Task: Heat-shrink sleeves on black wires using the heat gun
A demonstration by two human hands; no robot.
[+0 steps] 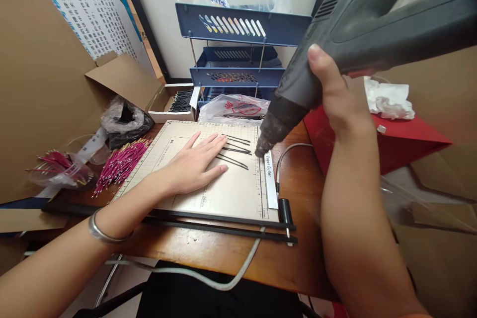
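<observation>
- Nearest the camera, the right hand (337, 94) is wrapped round the grip of the heat gun (350, 35), thumb up along its body, holding it raised above the right edge of the paper cutter (223, 194).
- The gun slants down and to the left; its nozzle (265, 144) hangs just off the right-hand tips of the black tubes (235, 151), close above the cutter's ruler strip (271, 179). Whether it touches the board, hard to call.
- Left hand (196, 164) lies flat on the cutter bed, fingers spread, pressing down the left ends of those tubes.
- The tubes run left to right across the bed, slightly fanned, long axis pointing from the left fingertips straight toward the nozzle. So the left hand is on them, the right works at their free ends.
- Left of the cutter on the worktop (298, 179), a heap of magenta wires (121, 161).
- Beyond the cutter's far edge, a plastic bag (234, 107) and the blue rack (238, 54).
</observation>
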